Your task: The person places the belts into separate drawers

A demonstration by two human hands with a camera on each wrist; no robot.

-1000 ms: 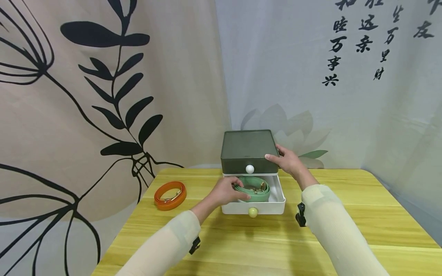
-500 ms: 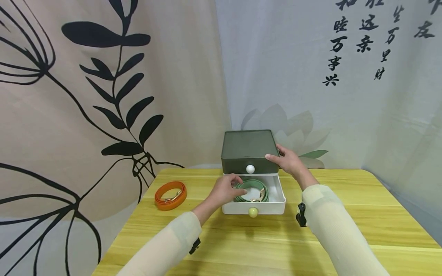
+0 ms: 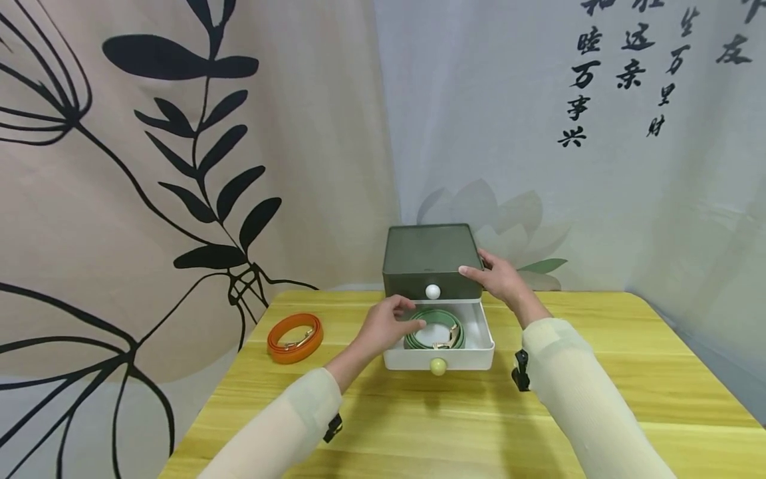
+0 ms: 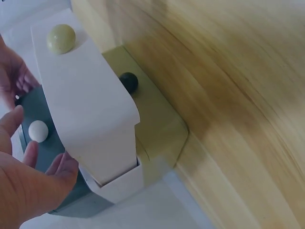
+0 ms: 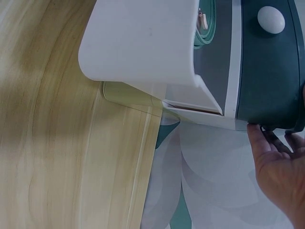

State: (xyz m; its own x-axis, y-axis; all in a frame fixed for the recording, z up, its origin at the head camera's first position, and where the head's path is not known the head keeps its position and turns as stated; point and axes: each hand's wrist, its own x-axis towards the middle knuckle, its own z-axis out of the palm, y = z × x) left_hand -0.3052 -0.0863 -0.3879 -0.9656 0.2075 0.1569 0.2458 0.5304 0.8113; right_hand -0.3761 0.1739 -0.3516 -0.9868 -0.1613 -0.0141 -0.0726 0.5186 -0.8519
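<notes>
A stacked drawer box stands on the table, with a dark green top tier (image 3: 432, 251) and a white drawer (image 3: 402, 360) pulled out below it. Inside that drawer lies a coiled green strap (image 3: 459, 332) with gold clasps. My left hand (image 3: 385, 326) hovers at the drawer's left side with loosely bent fingers and nothing in them. Its thumb overlaps the green coil in the head view. My right hand (image 3: 505, 278) holds the top tier's right front corner, thumb over the top edge and fingers (image 5: 257, 140) against the side. A coiled orange strap (image 3: 272, 342) with gold clasps lies on the left.
A yellow-olive bottom tier (image 4: 157, 126) with a dark knob (image 4: 128, 83) sits under the white drawer. The drawer's pale yellow knob (image 3: 439, 366) sticks out in front, the white knob (image 3: 433, 291) above it. A printed fabric backdrop (image 3: 323, 146) hangs behind the wooden table (image 3: 598, 386).
My left hand has let go of the green strap and moved up and slightly left. The coil has dropped lower in the drawer. My right hand has stayed in place.
</notes>
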